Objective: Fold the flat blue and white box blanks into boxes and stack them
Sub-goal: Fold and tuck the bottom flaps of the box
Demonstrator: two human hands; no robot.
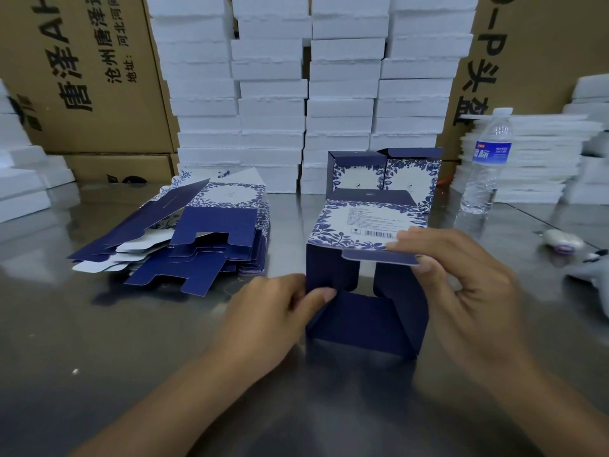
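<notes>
Now closing the near end of a box (362, 308) between the hands: pinching its side flap with the left hand (263, 311), gripping the top flap with the right hand (461, 285). Next, probably tucking that flap in squarely. Leaving flat blanks (184, 239) left of the left hand, folded boxes (385, 173) beyond the right. Reading "唐泽" on a carton (82, 70); failing to read the small print by the barcode (379, 234).

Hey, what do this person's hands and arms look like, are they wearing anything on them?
The left hand and right hand are bare: no gloves, rings or tape show. The left forearm and right forearm are uncovered down to the picture's edge, with no sleeve, watch or wristband in view. The nails that show look short.
</notes>
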